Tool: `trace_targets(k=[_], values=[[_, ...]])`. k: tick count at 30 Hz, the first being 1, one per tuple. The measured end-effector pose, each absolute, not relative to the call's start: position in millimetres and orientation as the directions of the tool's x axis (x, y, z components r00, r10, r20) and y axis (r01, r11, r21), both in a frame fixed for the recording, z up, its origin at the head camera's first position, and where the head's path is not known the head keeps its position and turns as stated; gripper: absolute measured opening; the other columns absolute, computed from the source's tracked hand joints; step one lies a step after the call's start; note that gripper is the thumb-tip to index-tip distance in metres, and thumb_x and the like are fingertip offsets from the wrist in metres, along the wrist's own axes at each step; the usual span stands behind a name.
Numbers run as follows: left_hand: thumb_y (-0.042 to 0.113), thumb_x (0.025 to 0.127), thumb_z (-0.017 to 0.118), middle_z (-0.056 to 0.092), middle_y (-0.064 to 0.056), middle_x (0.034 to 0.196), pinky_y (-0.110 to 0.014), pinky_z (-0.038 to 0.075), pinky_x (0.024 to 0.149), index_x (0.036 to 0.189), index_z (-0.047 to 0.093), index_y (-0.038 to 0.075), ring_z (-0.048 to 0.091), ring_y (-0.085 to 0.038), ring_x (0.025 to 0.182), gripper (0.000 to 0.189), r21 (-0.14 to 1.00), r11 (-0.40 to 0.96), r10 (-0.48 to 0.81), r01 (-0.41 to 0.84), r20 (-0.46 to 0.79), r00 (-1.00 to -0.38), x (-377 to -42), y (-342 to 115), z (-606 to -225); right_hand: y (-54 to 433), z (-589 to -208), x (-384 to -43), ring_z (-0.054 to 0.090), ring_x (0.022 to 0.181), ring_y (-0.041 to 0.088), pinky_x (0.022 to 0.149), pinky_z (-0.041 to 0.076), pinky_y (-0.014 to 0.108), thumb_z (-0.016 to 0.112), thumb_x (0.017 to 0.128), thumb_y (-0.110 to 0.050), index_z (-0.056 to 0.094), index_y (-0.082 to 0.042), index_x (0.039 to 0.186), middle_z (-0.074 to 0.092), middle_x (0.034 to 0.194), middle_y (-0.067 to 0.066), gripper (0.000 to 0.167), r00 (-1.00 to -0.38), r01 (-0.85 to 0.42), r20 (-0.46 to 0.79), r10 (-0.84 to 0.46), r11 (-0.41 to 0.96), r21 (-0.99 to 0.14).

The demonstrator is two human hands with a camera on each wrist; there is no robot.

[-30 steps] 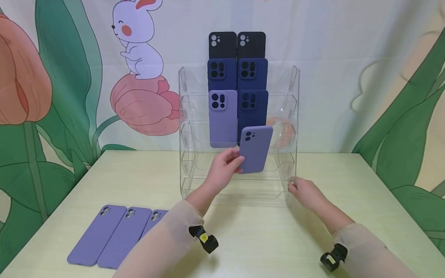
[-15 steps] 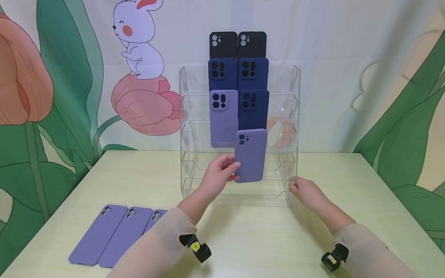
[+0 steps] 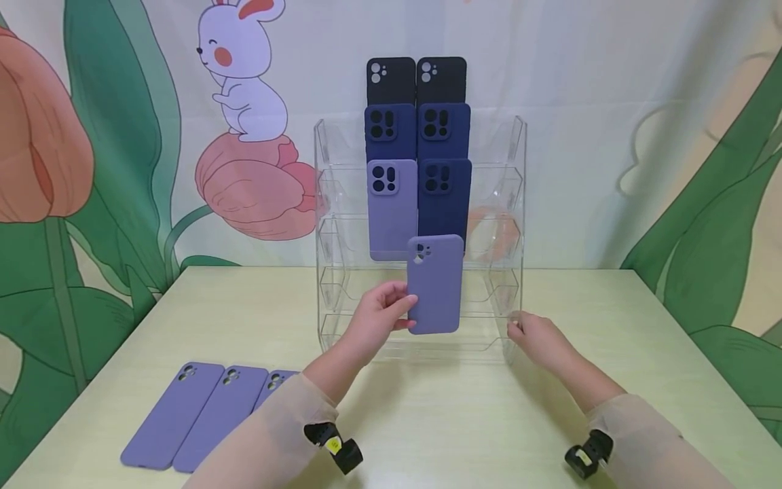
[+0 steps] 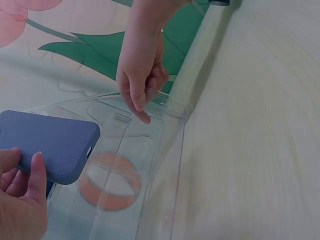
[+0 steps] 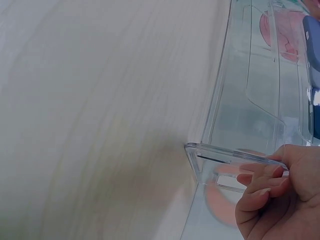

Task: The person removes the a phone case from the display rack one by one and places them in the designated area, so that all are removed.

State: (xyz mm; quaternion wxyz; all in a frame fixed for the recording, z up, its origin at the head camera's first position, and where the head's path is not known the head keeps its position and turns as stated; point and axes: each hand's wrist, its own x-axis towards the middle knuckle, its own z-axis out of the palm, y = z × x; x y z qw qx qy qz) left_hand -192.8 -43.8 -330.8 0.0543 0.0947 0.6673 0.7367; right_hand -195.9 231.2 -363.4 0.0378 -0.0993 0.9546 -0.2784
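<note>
In the head view my left hand (image 3: 379, 314) pinches a lavender phone case (image 3: 435, 285) by its left edge, thumb in front. The case stands nearly upright before the lower tiers of a clear acrylic display rack (image 3: 322, 272). My right hand (image 3: 540, 339) grips the rack's lower right side panel (image 5: 235, 156), thumb and fingers on either side of it. Upright in the rack are two black cases (image 3: 391, 80), two navy cases (image 3: 391, 139), and below them a light purple case (image 3: 391, 217) beside another navy case (image 3: 444, 197), partly hidden by the held one.
Lavender phone cases (image 3: 177, 414) lie side by side on the pale wooden table (image 3: 452, 421) at the left front, the rightmost partly hidden by my left sleeve (image 3: 275, 435). A printed curtain (image 3: 580, 102) hangs behind the table.
My left hand has brought the lavender case down and slightly left, and the case has turned more upright. My right hand keeps its place on the rack.
</note>
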Motion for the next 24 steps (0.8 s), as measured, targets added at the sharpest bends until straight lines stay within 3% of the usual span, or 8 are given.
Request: trace_targets(k=[24], values=[[0.005,0.091,0.058,0.062,-0.006,0.089,-0.029,0.055,0.070,0.111,0.058,-0.006,0.061,-0.015,0.079,0.023,0.998,0.026,0.285,-0.054,-0.059,-0.957,-163,-83,-350,231,-363,-195,0.026,0.046,0.010,0.043,0.027,0.023,0.035,0.093,-0.012,0.043,0.017,0.126,0.035,0.059,0.001,0.044,-0.977,-0.170,-0.019,-0.214,0.826,-0.538]])
